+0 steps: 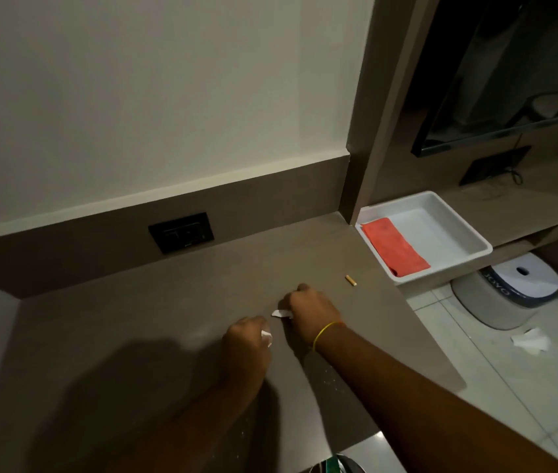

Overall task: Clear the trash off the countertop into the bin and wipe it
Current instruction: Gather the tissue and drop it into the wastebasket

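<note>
On the brown countertop (168, 302) my left hand (247, 346) is closed around a white paper scrap (266, 337) that shows at its knuckles. Just right of it, my right hand (311, 310), with a yellow band on the wrist, is closed on another white paper scrap (280, 313) that pokes out to the left on the counter. A small yellow butt-like piece of trash (351, 280) lies alone farther right. An orange cloth (394, 247) lies folded in a white tray (455, 233) at the counter's right end. The bin (509, 288), grey with a white lid, stands on the floor below the tray.
A black wall socket (182, 232) sits in the backsplash. A crumpled white paper (531, 341) lies on the tiled floor near the bin. A dark screen (509, 80) hangs at upper right above a shelf. Something green and metallic (339, 464) shows at the bottom edge.
</note>
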Available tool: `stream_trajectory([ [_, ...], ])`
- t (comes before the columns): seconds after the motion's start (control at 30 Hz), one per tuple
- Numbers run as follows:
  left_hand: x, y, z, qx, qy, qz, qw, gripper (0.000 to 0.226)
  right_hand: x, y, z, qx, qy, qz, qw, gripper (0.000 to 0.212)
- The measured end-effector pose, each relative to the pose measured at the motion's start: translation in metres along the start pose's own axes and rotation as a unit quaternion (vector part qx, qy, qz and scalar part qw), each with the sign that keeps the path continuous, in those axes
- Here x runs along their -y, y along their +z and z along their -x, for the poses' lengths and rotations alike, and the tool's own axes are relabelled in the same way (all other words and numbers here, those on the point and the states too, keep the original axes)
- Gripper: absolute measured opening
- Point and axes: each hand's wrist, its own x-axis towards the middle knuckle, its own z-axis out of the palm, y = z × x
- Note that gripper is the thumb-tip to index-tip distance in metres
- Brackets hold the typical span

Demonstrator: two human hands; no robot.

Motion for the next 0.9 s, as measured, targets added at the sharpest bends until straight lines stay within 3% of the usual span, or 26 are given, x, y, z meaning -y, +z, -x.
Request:
stream_trajectory([
  [0.23,-0.058,-0.005,0.086,0.040,0.057,0.000,0.998,0.033,-0.016,0.005,0.144,-0.039,0.087,-0.175,0.980,0.018],
  [0.33,-0.077,0.010,0.143,0.090,-0.005,0.008,0.996,0.016,-0.027,0.028,0.226,-0.065,0.162,-0.339,0.925,0.010],
  [0.47,-0.084,0.055,0.194,0.182,-0.050,0.050,0.981,0.015,-0.052,0.095,0.296,-0.046,0.284,-0.471,0.834,0.030],
  [0.53,-0.079,0.086,0.211,0.230,-0.054,0.024,0.971,0.015,-0.069,0.143,0.310,-0.007,0.314,-0.485,0.816,0.038],
  [0.63,-0.057,0.148,0.234,0.282,-0.091,-0.011,0.955,0.015,-0.091,0.225,0.307,0.055,0.345,-0.423,0.836,0.043],
  [0.9,0.048,0.352,0.268,0.349,-0.209,-0.053,0.912,0.030,-0.139,0.451,0.233,0.061,0.371,-0.345,0.860,0.034],
])
